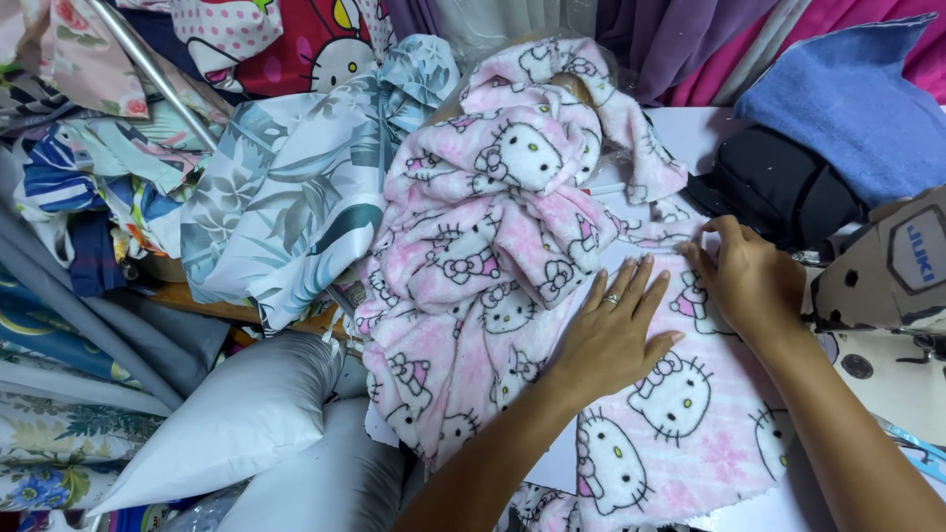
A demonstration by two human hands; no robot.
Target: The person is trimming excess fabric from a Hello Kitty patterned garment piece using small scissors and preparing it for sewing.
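A pink-and-white fleece fabric printed with cartoon cat faces lies across the white table, one part spread flat toward the person and the rest bunched into a soft heap at the far side. The left hand rests palm down on the flat part, fingers spread and pressed onto the cloth, a ring on one finger. The right hand sits just beside it to the right, fingers curled down with the tips on the fabric's far edge; whether it pinches the edge or only presses it cannot be told. Both forearms reach in from the lower edge of the view.

Just beyond the right hand sits a black padded bag, and over it lies a folded blue towelling cloth. At the right edge stands a sewing machine wrapped in brown cardboard.

Left of the fleece heap is a pale blue-grey cotton fabric with a large leaf print, draped over the table's side. Below it lie two plain white pillows, one against the other. Further left is a jumble of floral and striped cloths, with a grey metal rod running slantwise across them. Along the top hang a red cartoon-cat print fabric and purple and magenta cloths
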